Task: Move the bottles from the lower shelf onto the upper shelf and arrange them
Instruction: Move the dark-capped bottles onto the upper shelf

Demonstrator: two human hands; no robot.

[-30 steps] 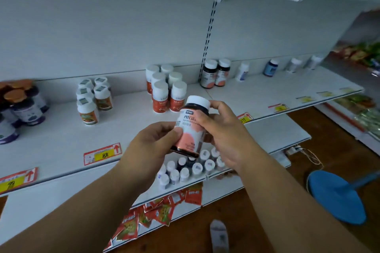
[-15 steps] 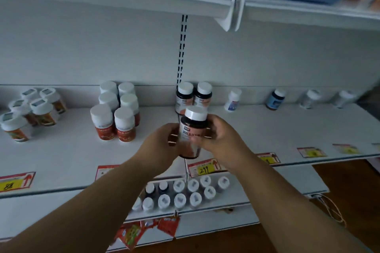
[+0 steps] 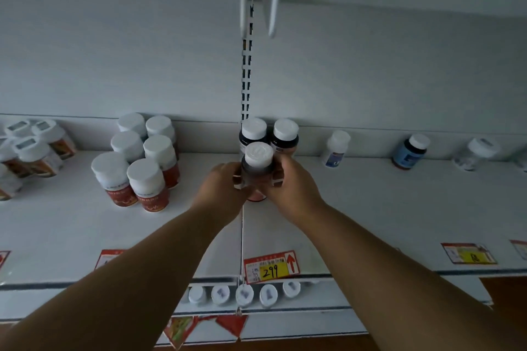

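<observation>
A dark bottle with a white cap point(image 3: 259, 161) stands upright on the upper shelf point(image 3: 370, 208), just in front of two matching dark bottles point(image 3: 253, 131) at the back wall. My left hand point(image 3: 221, 189) grips its left side and my right hand point(image 3: 291, 182) grips its right side. Its base is partly hidden by my fingers. On the lower shelf point(image 3: 328, 298) a row of white-capped bottles point(image 3: 244, 294) shows below the upper shelf's front edge.
A cluster of red-labelled bottles point(image 3: 142, 162) stands left of my hands, with more bottles point(image 3: 31, 148) at the far left. Single bottles, one white point(image 3: 336, 148), one blue point(image 3: 410, 151), one clear point(image 3: 476, 154), stand along the back right. A yellow price tag point(image 3: 271, 266) sits on the shelf edge.
Both hands carried the dark bottle up and forward from above the lower shelf, and it now stands on the upper shelf in front of the two matching bottles. The view tilted upward.
</observation>
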